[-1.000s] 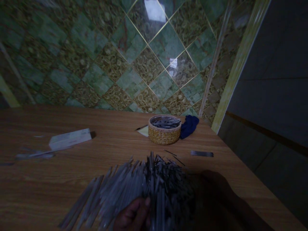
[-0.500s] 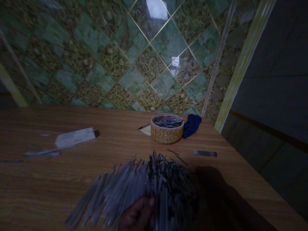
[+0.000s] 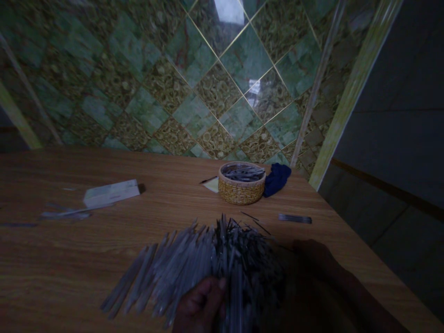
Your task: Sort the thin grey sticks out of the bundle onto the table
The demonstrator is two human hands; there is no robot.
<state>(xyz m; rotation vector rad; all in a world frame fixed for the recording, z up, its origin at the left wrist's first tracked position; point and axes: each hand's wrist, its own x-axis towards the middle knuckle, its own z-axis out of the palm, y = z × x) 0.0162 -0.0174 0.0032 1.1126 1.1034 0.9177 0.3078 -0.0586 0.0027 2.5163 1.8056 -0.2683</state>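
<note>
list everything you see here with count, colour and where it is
wood-grain table: one, brown, across the lower view
tiled wall: one, green and brown, behind the table
heap of thin strips: too many to count, pale grey to dark, near centre
round woven basket: one, tan, far side
narrow sticks: many, greyish, inside the basket
crumpled cloth: one, navy blue, right of the basket
flat paper-like piece: one, pale yellow, left of the basket
long box: one, white, table's left
small bundle: one, grey, right of centre
left hand: one, dim, at the heap's near side
right hand: one, shadowed, right of the heap, fingers unclear
</note>
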